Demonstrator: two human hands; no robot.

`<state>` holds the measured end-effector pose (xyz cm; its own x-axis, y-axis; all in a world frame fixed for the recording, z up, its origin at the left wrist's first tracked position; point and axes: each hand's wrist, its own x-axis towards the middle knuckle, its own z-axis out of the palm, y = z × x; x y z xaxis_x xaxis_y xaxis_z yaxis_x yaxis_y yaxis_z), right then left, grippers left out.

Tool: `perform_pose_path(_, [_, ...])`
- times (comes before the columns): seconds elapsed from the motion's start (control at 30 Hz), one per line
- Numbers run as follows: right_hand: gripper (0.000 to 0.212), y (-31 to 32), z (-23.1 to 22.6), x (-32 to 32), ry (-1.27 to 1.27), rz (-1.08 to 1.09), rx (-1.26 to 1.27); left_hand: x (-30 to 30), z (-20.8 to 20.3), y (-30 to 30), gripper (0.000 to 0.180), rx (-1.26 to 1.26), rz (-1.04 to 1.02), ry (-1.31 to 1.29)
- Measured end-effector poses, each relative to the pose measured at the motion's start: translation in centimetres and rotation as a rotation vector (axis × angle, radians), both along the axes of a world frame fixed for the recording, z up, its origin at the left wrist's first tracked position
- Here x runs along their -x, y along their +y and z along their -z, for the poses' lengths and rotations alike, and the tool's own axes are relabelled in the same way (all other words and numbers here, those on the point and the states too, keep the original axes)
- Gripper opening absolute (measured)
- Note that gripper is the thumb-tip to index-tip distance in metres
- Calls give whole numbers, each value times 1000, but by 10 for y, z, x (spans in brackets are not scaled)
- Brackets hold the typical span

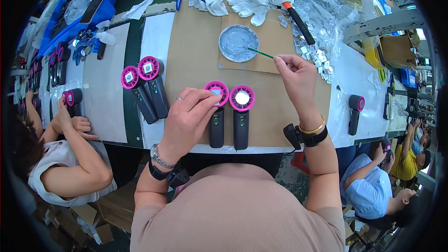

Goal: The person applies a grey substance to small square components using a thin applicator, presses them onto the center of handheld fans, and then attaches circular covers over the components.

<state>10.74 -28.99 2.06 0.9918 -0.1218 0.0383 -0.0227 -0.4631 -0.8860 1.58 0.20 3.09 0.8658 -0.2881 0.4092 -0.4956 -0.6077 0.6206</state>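
Two dark handheld fans with pink round heads lie side by side before me, a left fan (pixel 216 130) and a right fan (pixel 241 133). My left hand (pixel 184 119) is closed at the left fan's head, its fingertips pinching a small square plate (pixel 215 92) against it. On the right fan's head shows a bright round silvery centre (pixel 242 98). My right hand (pixel 297 77) pinches a thin green stick (pixel 259 52), whose far end reaches into grey paste (pixel 235 44) in a round shallow dish (pixel 239 26).
Left of my hand, two more fans (pixel 149 93) carry square plates. Beyond the dish lie white gloves (pixel 247 2), an orange-and-black tool (pixel 298 23) and many loose square plates (pixel 319 58) beside clear plastic bags. Co-workers sit at both sides; another fan (pixel 355 112) lies at right.
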Motion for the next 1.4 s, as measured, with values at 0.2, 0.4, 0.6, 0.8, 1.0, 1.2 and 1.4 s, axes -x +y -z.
perform_pose_path(0.2, [21,-1,11,-6,58,30,-119,3,4,-1,29,-8,19,-5])
perform_pose_path(0.4, [19,-4,10,-6,222,41,-451,6,13,-3,35,5,13,-72])
perform_pose_path(0.6, [18,-6,-8,0,196,17,-589,8,18,-3,36,-36,-4,-127])
perform_pose_path(0.8, [19,-5,1,9,16,54,-293,10,24,-3,37,-85,-9,-205])
perform_pose_path(1.0, [19,-22,-7,5,122,92,-489,10,26,0,39,-72,-1,-202])
perform_pose_path(1.2, [19,-29,-20,0,189,46,-694,11,30,1,41,-68,2,-204])
perform_pose_path(1.4, [19,-27,-35,5,180,25,-727,12,31,1,42,-65,-3,-214])
